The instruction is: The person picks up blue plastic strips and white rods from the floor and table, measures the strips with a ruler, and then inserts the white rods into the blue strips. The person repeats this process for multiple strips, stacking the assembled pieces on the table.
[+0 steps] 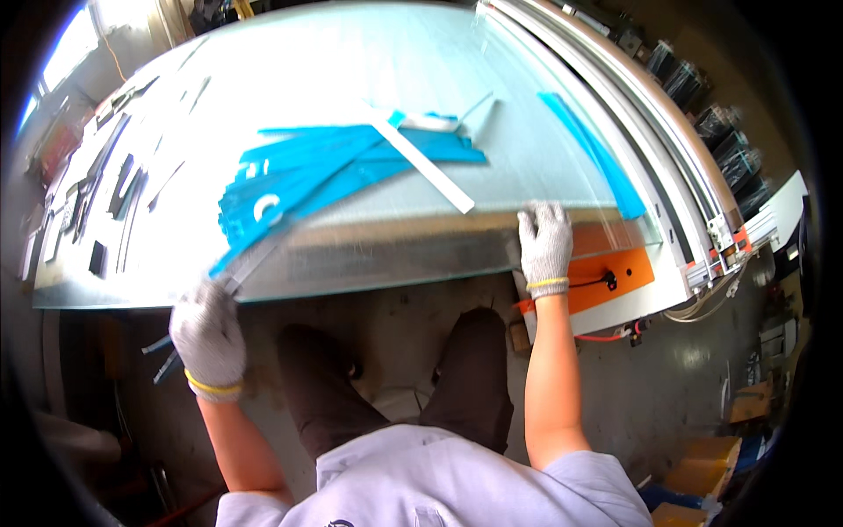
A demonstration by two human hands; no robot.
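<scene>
My left hand (208,338), in a pale knitted glove with a yellow cuff, is closed at the near left edge of a large glass sheet (360,272). It grips thin strips; a clear length (250,268) runs up from it onto the glass, and dark bluish ends (162,358) stick out below. Beyond lies a pile of bright blue strips (342,167), with a white strip (426,167) slanting across its right end. My right hand (546,241), gloved alike, rests on the glass near its front edge, fingers extended and holding nothing.
Dark narrow offcuts (123,184) are scattered along the left. Another blue strip (593,154) lies at the right, beside long metal rails (667,149). Under the glass near my right hand sits an orange panel (615,277). Cardboard boxes (702,465) stand on the floor at lower right.
</scene>
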